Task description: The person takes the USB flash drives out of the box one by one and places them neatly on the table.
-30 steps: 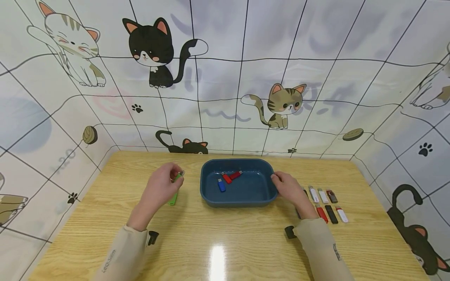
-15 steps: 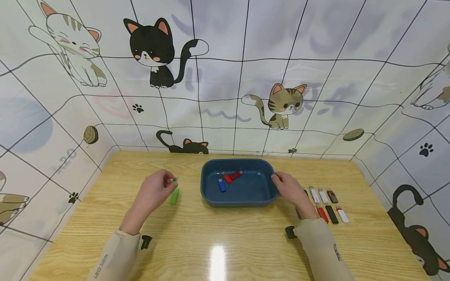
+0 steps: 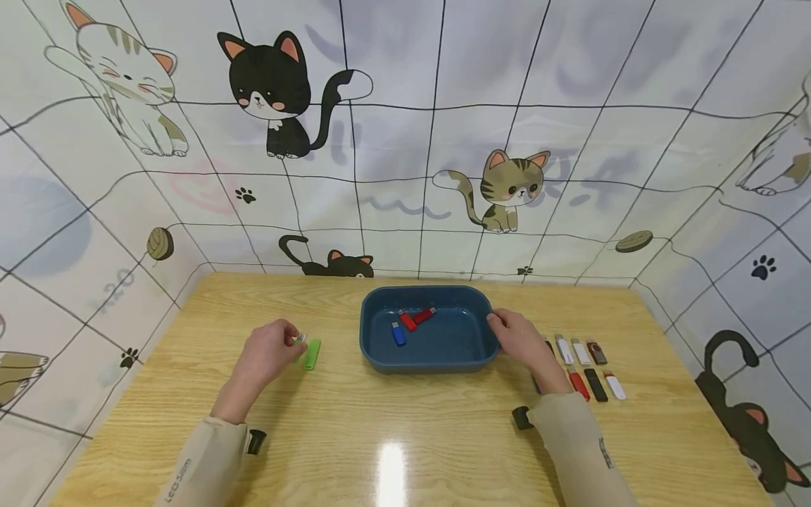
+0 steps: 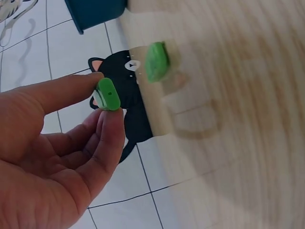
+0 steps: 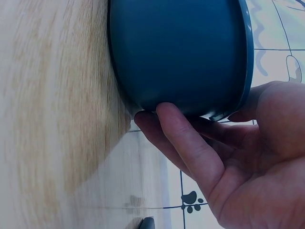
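Note:
My left hand (image 3: 266,355) pinches a green USB stick (image 4: 109,95) between thumb and fingertips; its metal plug sticks up in the head view. A second green USB stick (image 3: 312,354) lies on the table just right of that hand. My right hand (image 3: 521,341) holds the right end of a dark blue plastic bin (image 3: 431,367), with the thumb at the rim and the fingers (image 5: 178,129) against the outer wall. Inside the bin lie a blue USB stick (image 3: 398,334), a bright red one (image 3: 407,321) and a dark red one (image 3: 424,315).
Right of the bin, several USB sticks lie in two rows, among them a white one (image 3: 564,349), a red one (image 3: 579,385), a black one (image 3: 595,384) and a brown one (image 3: 596,353). My right forearm partly covers this group. A cat-print sheet (image 3: 393,176) encloses the wooden table (image 3: 355,429).
My left hand has moved left and slightly down with the green USB stick, away from above the second green one. The right hand keeps its place on the bin.

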Demonstrator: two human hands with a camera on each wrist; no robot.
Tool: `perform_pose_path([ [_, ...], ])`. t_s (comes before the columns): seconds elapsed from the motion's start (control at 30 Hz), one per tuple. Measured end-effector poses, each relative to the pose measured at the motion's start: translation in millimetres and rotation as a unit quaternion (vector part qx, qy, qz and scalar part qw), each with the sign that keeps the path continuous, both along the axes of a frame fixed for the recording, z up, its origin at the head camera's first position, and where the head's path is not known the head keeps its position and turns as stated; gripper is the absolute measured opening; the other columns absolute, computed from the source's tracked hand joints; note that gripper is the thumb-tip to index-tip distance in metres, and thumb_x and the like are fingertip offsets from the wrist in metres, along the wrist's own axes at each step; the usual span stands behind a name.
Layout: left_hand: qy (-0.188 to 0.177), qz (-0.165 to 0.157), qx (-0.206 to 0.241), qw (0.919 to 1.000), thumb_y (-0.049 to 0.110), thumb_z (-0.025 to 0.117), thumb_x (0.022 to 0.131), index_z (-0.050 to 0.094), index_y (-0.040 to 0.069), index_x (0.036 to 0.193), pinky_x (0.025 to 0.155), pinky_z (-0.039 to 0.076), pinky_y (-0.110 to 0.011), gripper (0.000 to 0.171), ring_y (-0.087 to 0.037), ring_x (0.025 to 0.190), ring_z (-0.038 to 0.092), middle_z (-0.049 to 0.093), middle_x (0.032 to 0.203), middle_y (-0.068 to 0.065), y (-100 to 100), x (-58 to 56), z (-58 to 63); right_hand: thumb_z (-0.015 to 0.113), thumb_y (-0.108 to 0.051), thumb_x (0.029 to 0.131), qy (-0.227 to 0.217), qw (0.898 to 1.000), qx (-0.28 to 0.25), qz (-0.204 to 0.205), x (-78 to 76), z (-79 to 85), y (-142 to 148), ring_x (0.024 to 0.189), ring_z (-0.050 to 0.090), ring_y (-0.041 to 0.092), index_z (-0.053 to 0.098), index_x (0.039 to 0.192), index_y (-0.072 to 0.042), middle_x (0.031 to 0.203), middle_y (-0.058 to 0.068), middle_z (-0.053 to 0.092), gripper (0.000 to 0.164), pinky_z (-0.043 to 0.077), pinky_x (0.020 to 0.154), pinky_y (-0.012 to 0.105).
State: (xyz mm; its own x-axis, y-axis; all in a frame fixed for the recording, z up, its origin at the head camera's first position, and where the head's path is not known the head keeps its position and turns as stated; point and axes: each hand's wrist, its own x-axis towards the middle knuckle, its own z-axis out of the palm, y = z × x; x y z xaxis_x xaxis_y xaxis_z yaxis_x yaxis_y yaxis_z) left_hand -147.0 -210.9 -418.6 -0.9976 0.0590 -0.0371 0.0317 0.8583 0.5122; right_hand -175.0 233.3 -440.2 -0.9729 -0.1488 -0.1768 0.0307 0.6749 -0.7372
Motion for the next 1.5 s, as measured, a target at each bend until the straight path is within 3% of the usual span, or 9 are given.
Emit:
perform_pose_path([
  [0.23, -0.016, 0.007, -0.027, 0.9995, 0.012, 0.077, 0.090, 0.068, -0.011, 0.101, 0.075, 0.057, -0.046, 0.027, -0.027, 0.080, 0.064, 0.071, 0.092, -0.017, -6.2, -4.7, -10.6, 0.039, -0.023, 0.113, -0.001, 1.000, -0.001, 0.003, -1.3, 1.3, -0.1, 0.108, 0.067, 0.041, 0.048, 0.147, 0.009, 0.134, 0.032, 0.057, 0.047, 0.062, 0.079, 0.044],
  [0.47, -0.042, 0.015, -0.031, 0.9985, 0.010, 0.073, 0.090, 0.066, -0.012, 0.100, 0.070, 0.055, -0.043, 0.025, -0.025, 0.076, 0.059, 0.069, 0.092, -0.018, -10.8, -7.3, -19.7, 0.039, -0.022, 0.113, 0.003, 1.000, 0.001, 0.006, -1.4, 1.3, 0.7, 0.106, 0.068, 0.040, 0.050, 0.144, 0.009, 0.131, 0.031, 0.059, 0.046, 0.062, 0.079, 0.044],
  [0.83, -0.037, 0.010, -0.043, 0.9984, 0.012, 0.079, 0.090, 0.068, -0.013, 0.100, 0.075, 0.059, -0.047, 0.029, -0.029, 0.082, 0.065, 0.071, 0.096, -0.021, -9.9, -13.1, -28.5, 0.039, -0.022, 0.113, 0.004, 1.000, 0.002, 0.006, -1.2, 0.0, 1.5, 0.107, 0.067, 0.041, 0.049, 0.146, 0.010, 0.133, 0.032, 0.058, 0.046, 0.062, 0.080, 0.045],
  [1.13, -0.035, 0.019, -0.049, 0.9980, 0.016, 0.081, 0.089, 0.068, -0.012, 0.095, 0.067, 0.057, -0.041, 0.032, -0.026, 0.075, 0.062, 0.070, 0.089, -0.019, -8.9, -13.9, -26.5, 0.040, -0.023, 0.113, 0.005, 1.000, 0.008, 0.004, -1.6, 3.3, -0.6, 0.103, 0.069, 0.037, 0.050, 0.144, 0.008, 0.133, 0.031, 0.059, 0.046, 0.061, 0.079, 0.044],
  [1.17, -0.037, 0.021, -0.043, 0.9982, 0.016, 0.079, 0.090, 0.066, -0.011, 0.089, 0.061, 0.054, -0.038, 0.029, -0.024, 0.069, 0.059, 0.067, 0.081, -0.016, -8.7, -13.9, -26.1, 0.040, -0.023, 0.113, 0.005, 1.000, 0.008, 0.004, -1.6, 3.5, -0.9, 0.103, 0.069, 0.037, 0.051, 0.144, 0.008, 0.133, 0.031, 0.059, 0.046, 0.062, 0.079, 0.044],
  [1.33, -0.003, 0.012, -0.038, 0.9992, 0.015, 0.075, 0.093, 0.067, -0.014, 0.098, 0.067, 0.055, -0.046, 0.031, -0.028, 0.073, 0.061, 0.068, 0.086, -0.020, -3.0, -12.3, -17.1, 0.039, -0.022, 0.113, 0.006, 1.000, 0.007, 0.007, -1.5, 3.2, -0.8, 0.103, 0.069, 0.038, 0.050, 0.145, 0.009, 0.132, 0.031, 0.059, 0.046, 0.062, 0.079, 0.044],
  [1.4, 0.030, 0.001, -0.040, 0.9988, 0.015, 0.075, 0.094, 0.067, -0.014, 0.109, 0.074, 0.056, -0.052, 0.034, -0.032, 0.082, 0.064, 0.068, 0.094, -0.022, 5.8, -10.9, -8.8, 0.039, -0.022, 0.113, 0.006, 1.000, 0.005, 0.007, -1.4, 2.9, -0.8, 0.104, 0.068, 0.039, 0.049, 0.145, 0.009, 0.134, 0.032, 0.058, 0.046, 0.062, 0.079, 0.044],
  [1.5, 0.086, -0.018, -0.032, 0.9956, 0.012, 0.074, 0.095, 0.068, -0.010, 0.110, 0.070, 0.055, -0.049, 0.027, -0.031, 0.081, 0.064, 0.065, 0.089, -0.015, 26.4, -7.9, 4.1, 0.039, -0.022, 0.113, 0.003, 1.000, 0.005, 0.007, -1.3, 2.1, -0.7, 0.107, 0.068, 0.041, 0.048, 0.146, 0.010, 0.136, 0.033, 0.056, 0.047, 0.062, 0.080, 0.045],
])
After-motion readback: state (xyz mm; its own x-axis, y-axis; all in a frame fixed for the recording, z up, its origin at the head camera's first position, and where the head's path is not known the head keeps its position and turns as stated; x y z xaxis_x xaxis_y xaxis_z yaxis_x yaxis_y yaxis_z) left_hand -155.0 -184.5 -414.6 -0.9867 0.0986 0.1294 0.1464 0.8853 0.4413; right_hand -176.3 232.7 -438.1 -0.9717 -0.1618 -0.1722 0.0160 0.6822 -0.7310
